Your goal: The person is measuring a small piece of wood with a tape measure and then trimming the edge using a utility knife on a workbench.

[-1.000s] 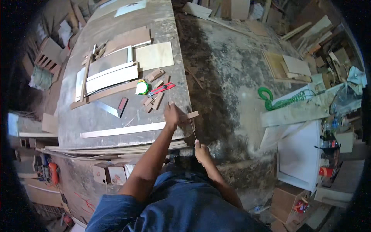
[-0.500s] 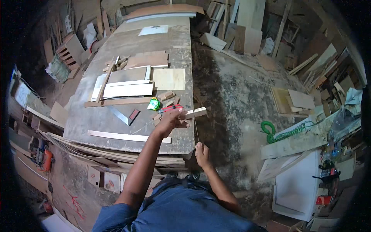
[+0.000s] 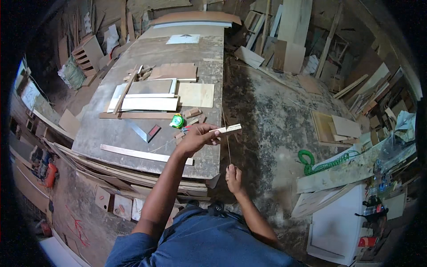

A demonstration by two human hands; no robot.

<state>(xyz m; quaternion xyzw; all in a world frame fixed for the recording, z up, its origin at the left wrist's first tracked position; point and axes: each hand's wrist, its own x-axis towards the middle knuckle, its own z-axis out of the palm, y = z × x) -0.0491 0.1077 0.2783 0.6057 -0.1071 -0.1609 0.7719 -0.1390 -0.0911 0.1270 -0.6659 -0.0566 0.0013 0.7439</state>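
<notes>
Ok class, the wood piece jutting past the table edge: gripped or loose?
Gripped: the left hand holds one end of the wood piece, its other end sticking out. Whether it touches the table, I cannot tell.

On the counter point(image 3: 205, 167), the near right corner is bare, but the left hand point(image 3: 199, 138), stick point(image 3: 233, 128) and cord point(image 3: 228, 149) obstruct the right edge. A strip point(image 3: 142, 153) lines the near edge; boards point(image 3: 149, 104) crowd the middle, with open room beyond, before a pale sheet point(image 3: 183, 40).
</notes>
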